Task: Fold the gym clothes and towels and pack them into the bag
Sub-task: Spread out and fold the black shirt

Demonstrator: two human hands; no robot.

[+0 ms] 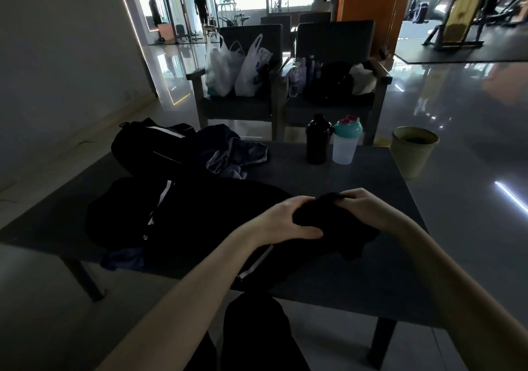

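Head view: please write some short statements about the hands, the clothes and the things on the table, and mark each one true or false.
1. The left hand and the right hand both grip the black cloth garment. True.
2. The black plastic shaker bottle lies on its side. False: it stands upright beside the clear shaker bottle with a teal lid.
3. The black sports bag lies at the far left of the dark rectangular table. True.
4. The white plastic carrier bags sit on the table. False: they sit on the grey armchair behind it.

Matt black cloth garment on smooth matt table.
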